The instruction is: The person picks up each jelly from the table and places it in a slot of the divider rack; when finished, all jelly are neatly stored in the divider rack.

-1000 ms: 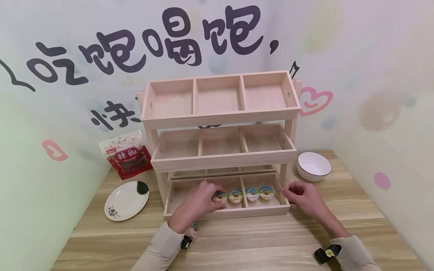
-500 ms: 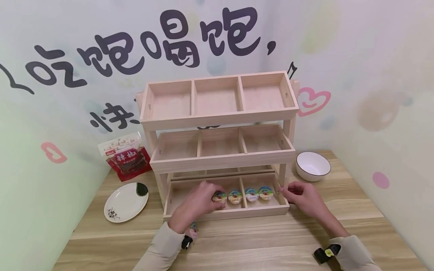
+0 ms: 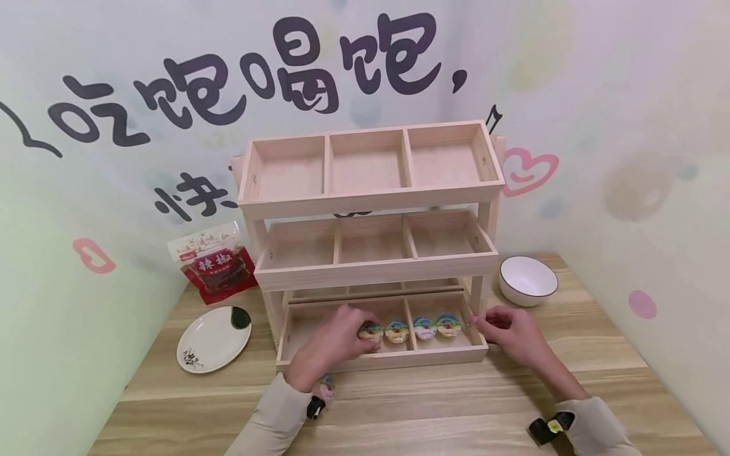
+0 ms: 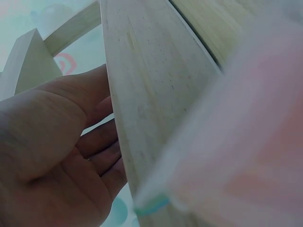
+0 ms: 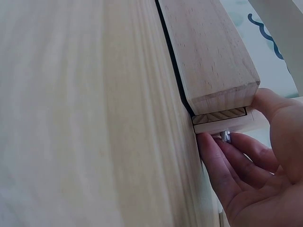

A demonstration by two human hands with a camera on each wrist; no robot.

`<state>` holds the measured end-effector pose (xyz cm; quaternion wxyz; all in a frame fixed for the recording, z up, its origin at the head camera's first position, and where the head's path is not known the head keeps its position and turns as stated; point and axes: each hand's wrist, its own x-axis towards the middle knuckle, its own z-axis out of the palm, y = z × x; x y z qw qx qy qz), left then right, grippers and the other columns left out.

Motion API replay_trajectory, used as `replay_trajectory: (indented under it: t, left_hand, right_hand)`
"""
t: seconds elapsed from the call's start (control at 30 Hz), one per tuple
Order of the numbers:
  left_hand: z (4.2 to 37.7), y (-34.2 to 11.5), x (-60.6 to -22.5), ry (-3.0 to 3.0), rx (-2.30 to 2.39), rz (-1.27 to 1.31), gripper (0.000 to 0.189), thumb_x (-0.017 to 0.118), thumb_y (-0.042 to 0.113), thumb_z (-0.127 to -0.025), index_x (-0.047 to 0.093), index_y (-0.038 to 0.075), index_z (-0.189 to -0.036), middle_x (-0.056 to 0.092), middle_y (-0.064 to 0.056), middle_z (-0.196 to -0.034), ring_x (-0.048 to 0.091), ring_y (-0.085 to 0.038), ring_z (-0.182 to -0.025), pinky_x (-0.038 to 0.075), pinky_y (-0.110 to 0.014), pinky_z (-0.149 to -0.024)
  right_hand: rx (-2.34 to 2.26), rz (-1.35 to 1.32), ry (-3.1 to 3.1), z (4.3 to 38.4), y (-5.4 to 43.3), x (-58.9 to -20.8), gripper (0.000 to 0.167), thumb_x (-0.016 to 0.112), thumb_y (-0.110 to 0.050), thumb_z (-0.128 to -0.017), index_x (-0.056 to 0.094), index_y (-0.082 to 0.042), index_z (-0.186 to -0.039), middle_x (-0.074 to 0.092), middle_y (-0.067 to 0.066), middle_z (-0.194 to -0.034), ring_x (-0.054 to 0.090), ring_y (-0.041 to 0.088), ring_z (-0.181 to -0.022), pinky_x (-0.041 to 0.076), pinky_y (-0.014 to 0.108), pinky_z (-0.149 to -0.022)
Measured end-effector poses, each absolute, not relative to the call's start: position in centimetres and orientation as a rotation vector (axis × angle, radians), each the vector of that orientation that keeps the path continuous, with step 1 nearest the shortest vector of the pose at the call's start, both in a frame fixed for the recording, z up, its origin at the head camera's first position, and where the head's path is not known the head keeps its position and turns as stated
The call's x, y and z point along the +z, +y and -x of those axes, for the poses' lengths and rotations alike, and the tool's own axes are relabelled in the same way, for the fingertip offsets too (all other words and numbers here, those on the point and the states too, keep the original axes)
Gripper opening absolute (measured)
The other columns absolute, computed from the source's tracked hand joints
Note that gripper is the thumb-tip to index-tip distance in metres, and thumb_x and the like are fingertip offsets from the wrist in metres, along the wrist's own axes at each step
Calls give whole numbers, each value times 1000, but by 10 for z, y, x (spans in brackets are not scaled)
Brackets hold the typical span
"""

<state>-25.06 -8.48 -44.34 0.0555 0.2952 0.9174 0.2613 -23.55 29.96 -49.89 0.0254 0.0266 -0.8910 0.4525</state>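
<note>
My left hand reaches over the front of the three-tier wooden rack and pinches a jelly cup in the bottom tray's middle compartment. Beside that cup sits another jelly cup; two more, a pale one and a yellowish one, stand in the right compartment. My right hand grips the bottom tray's right end, thumb and fingers on either side of the wood in the right wrist view. A pink jelly cup lies by my left wrist, partly hidden; a blurred pink shape fills the left wrist view's corner.
A red bag of dried chilli leans at the wall left of the rack, behind a white plate. On the right stands a white bowl. Both upper tiers overhang the bottom tray.
</note>
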Motion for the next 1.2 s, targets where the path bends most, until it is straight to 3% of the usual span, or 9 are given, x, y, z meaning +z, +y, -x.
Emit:
replay_trajectory:
  t: [0.47, 0.7, 0.9, 1.0, 1.2]
  left_hand:
    - [253, -85, -446, 2790, 797, -898, 30, 89, 24, -92, 81, 11, -118, 81, -3, -113, 72, -16, -93, 57, -28, -80]
    - [248, -91, -448, 2796, 872, -1001, 35, 89, 16, -91, 77, 4, -122, 81, -9, -111, 74, -20, -87, 59, -28, -75]
    - [232, -110, -450, 2889, 948, -1107, 41, 88, 11, -91, 73, 1, -128, 78, -15, -126, 76, -31, -113, 64, -44, -96]
    - [221, -123, -450, 2957, 957, -1118, 40, 88, 11, -90, 75, 4, -127, 79, -11, -127, 75, -29, -120, 62, -46, -101]
    - [204, -143, -451, 3003, 1037, -1208, 27, 87, 7, -90, 79, 11, -116, 82, -4, -115, 78, -21, -109, 65, -40, -93]
  right_hand:
    - [1377, -81, -2759, 236, 301, -498, 34, 80, -41, -99, 78, -8, -107, 78, 5, -94, 66, 10, -82, 55, 23, -70]
    - [1366, -99, -2740, 236, 300, -500, 30, 81, -37, -99, 79, -8, -105, 79, 5, -93, 67, 8, -81, 55, 23, -70]
    - [1364, -95, -2757, 237, 299, -503, 35, 80, -42, -99, 79, -8, -106, 79, 4, -95, 67, 9, -83, 55, 23, -71]
    - [1369, -94, -2756, 237, 298, -503, 35, 80, -42, -99, 79, -8, -107, 79, 5, -96, 67, 10, -84, 55, 23, -71]
    - [1373, -92, -2755, 236, 300, -500, 33, 80, -39, -100, 79, -7, -108, 79, 5, -97, 68, 10, -85, 56, 22, -72]
